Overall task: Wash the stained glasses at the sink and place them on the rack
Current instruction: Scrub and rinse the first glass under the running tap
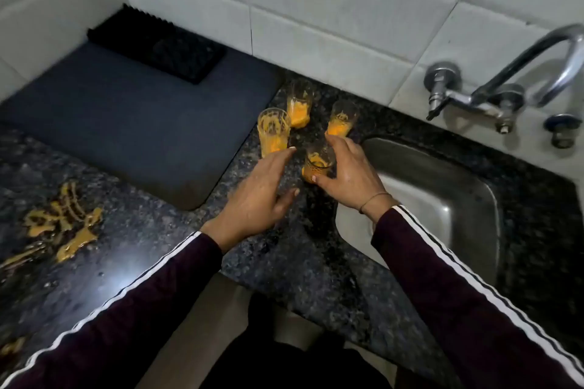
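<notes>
Glasses: four small ones smeared with orange gunk, bunched on the dark speckled counter (294, 262) between the mat and the sink.
Nearest glass (317, 165): sits at the 6 o'clock spot of the bunch, upright as far as I can tell.
Right hand (350, 175): fingers curled round the nearest glass from its 3 o'clock side, thumb against the bottom, so it's gripping that one.
Left hand (257, 197): fingers spread apart, nothing in it, hanging at 9 o'clock of the nearest glass, fingertips just beside the left glass (273, 133).
Other two: back glass (298, 107) at 12, right glass (341, 118) at about 1 o'clock.
Rack (156, 46): black, ribbed, on the grey mat (126, 123), way off at 10 o'clock by the tiled wall.
Sink (448, 199): steel, at 3 o'clock, tap (505, 79) above it.
Spill (63, 221): orange mess on the counter at 8 o'clock.
</notes>
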